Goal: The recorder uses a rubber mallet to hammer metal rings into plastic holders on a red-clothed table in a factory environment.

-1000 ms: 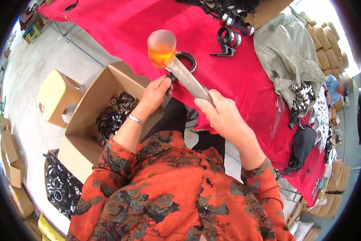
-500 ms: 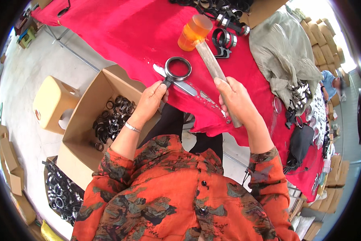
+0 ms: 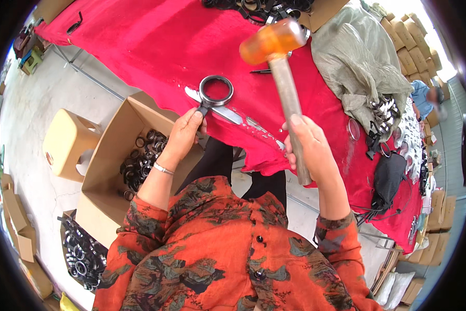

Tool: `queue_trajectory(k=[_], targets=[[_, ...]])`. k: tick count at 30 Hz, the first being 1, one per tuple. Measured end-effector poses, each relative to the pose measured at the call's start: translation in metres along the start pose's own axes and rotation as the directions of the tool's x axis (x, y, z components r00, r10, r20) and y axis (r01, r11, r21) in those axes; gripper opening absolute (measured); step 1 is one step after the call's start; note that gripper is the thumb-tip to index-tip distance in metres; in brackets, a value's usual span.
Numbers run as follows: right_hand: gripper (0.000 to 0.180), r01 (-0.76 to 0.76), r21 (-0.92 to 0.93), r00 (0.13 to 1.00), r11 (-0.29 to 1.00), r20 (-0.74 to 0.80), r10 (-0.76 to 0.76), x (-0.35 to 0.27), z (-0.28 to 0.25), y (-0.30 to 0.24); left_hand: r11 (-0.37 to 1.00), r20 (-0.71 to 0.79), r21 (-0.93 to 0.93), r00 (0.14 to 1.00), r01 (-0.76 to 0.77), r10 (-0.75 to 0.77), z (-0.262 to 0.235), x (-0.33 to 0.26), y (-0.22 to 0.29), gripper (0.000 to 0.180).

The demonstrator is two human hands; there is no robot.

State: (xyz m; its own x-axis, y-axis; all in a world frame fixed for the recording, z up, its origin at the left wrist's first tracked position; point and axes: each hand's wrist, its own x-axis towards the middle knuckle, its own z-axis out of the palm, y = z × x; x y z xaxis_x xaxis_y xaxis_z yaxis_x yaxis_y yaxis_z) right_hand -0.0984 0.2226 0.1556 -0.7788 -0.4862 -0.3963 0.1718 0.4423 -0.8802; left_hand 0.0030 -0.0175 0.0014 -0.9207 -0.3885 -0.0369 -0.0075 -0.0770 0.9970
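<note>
Gripping a mallet [image 3: 280, 78]: right hand [image 3: 309, 150] is closed tight around the lower part of its wooden handle, orange translucent head raised above the table and motion-blurred. Head sits up and to the right of the black ring [image 3: 216, 90].

Ring lies flat on the red cloth [image 3: 139, 46], on top of a flat metal piece [image 3: 217, 106] that runs diagonally under it. Left hand [image 3: 183, 136] pinches the small stub at the ring's near edge, thumb and fingers closed on it, rest of the hand curled. Thin bracelet on that wrist.

Red cloth covers a long table and drapes over the near edge.

Left of the person: open cardboard box [image 3: 113, 155] on the floor, holding a heap of dark rings [image 3: 142, 160]. Beside it, a tan plastic stool [image 3: 67, 147]. Lower left, a second pile of dark rings [image 3: 80, 251] in another container.

Right side of the table: grey-green sack [image 3: 357, 62], more ring parts spilling by it, a black bag [image 3: 391, 179] below. Far end of the table has another heap of black rings [image 3: 259, 8]. Stacked cartons [image 3: 409, 52] at upper right.
</note>
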Motion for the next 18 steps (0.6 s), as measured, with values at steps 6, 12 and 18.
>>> queue_trajectory(k=[6,12,18], targets=[[0.042,-0.054,0.127,0.993,0.99,0.109,0.041,-0.012,0.02,0.057,1.0,-0.017,0.009,1.0,0.019,-0.019,0.001,0.002,0.002,0.034],[0.033,0.051,0.059,0.999,0.997,0.001,-0.052,-0.036,0.005,0.031,1.0,-0.026,0.001,1.0,-0.008,0.008,-0.003,-0.002,0.003,0.034],[0.033,0.278,-0.535,0.926,0.798,-0.072,-0.371,-0.017,0.017,0.087,1.0,0.008,-0.012,1.0,0.028,-0.028,0.006,0.006,0.001,0.034]])
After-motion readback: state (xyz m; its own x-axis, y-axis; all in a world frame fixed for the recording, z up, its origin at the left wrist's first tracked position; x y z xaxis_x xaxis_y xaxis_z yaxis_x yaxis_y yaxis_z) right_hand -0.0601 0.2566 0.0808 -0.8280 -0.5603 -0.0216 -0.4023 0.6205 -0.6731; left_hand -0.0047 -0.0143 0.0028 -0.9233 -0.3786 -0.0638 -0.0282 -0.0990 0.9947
